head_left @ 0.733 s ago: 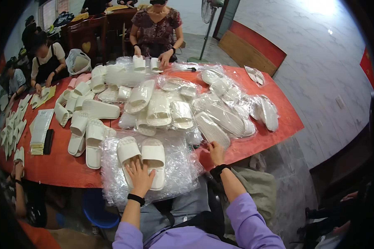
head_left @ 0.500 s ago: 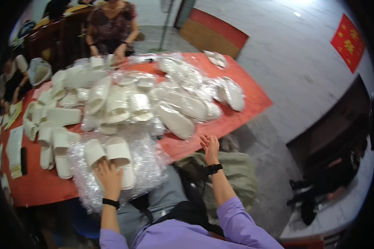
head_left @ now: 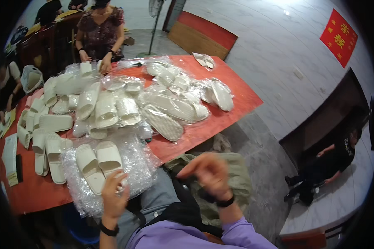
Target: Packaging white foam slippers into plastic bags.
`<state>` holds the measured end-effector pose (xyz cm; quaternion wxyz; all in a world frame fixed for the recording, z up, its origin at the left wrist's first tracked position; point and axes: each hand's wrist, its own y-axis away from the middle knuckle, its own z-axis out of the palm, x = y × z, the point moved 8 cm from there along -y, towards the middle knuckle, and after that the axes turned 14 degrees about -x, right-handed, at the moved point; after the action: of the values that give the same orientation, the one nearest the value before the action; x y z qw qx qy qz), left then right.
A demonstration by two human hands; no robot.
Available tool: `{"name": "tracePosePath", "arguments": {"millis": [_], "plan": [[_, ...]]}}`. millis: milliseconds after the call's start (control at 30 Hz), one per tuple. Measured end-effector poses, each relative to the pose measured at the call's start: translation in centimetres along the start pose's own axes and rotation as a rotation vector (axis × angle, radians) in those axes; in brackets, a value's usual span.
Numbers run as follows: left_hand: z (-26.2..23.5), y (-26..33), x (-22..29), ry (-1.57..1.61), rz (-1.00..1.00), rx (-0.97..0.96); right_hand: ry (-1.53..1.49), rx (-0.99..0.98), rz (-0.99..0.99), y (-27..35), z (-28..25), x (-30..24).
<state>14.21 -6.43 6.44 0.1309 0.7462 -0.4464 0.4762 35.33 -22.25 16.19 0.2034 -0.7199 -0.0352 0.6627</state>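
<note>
A pair of cream slippers (head_left: 92, 170) lies side by side on a stack of clear plastic bags (head_left: 139, 164) at the table's near edge. My left hand (head_left: 114, 197) is beside the heel of the right slipper, fingers half bent and apart, with nothing visible in them. Whether it touches the slipper I cannot tell. To the right, over my lap and a greenish cloth bag (head_left: 238, 174), my right hand (head_left: 209, 172) is smeared by motion, its fingers pointing left. Nothing plainly shows in it.
Many more slippers cover the red table (head_left: 241, 97), bare ones (head_left: 56, 122) at left and bagged ones (head_left: 164, 122) in the middle. Across the table a co-worker (head_left: 102, 33) handles slippers. Another person (head_left: 8, 87) works at far left. A dark-clothed person (head_left: 330, 159) is at right.
My left hand has drawn back from the slippers toward me, off their straps. My right hand has come down and nearer from the table's edge. The view has shifted slightly.
</note>
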Motion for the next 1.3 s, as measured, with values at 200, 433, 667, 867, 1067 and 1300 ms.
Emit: {"name": "tracePosePath", "arguments": {"millis": [200,433,667,867,1067,1300], "plan": [[5.0,1.7,3.5,0.672,0.034,-0.344,0.137,-0.288,-0.057,0.1,8.4,0.7],[0.9,3.3,1.2,0.198,0.124,-0.115,-0.647,-0.014,-0.25,0.2,2.6,-2.1],[-4.6,6.3,0.2,-0.184,0.184,0.078,-0.401,0.088,0.041,-3.5,1.7,5.3],[-4.5,8.6,-3.9,-0.222,0.094,0.038,0.012,-0.365,0.443,-5.9,10.8,18.4],[-4.2,8.8,-7.5,-0.23,0.031,0.018,0.408,-0.563,0.211,-6.4,17.0,23.4],[-4.8,6.7,-10.8,-0.28,-0.007,0.025,0.588,-0.559,0.189,-7.7,18.9,27.9]]}}
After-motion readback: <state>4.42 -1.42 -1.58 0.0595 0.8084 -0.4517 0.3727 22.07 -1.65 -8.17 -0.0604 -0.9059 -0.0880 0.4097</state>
